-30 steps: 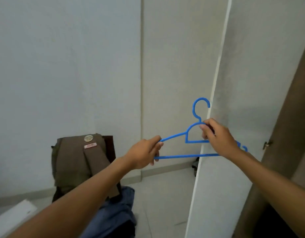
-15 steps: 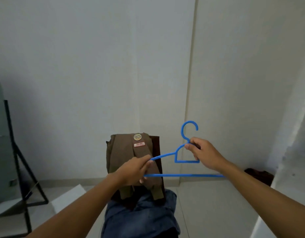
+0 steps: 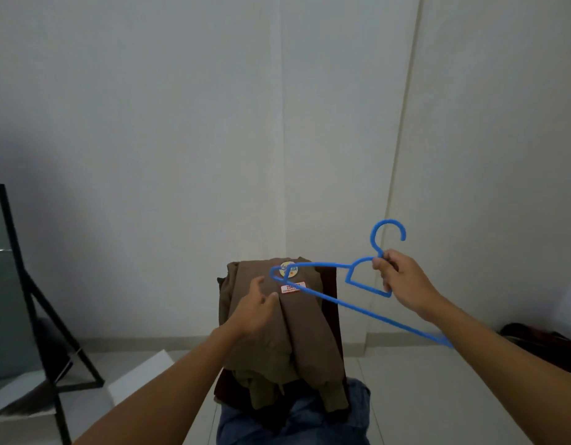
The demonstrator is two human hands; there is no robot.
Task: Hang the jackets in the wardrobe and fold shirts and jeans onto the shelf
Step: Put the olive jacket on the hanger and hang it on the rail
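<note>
A brown jacket (image 3: 279, 335) with a round badge hangs draped over a dark chair. Blue jeans (image 3: 297, 422) lie below it. A blue hanger (image 3: 358, 285) tilts above.

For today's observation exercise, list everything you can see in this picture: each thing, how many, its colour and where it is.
hanger: one, blue, held up right of centre
jacket: one, brown with badges, draped on the centre pile
jeans: one, blue denim, under the jacket
dark red cloth: one, behind the jacket
stand: one, black, left
dark bundle: one, floor, far right
left hand: open, on the jacket
right hand: gripping the hanger's neck
</note>
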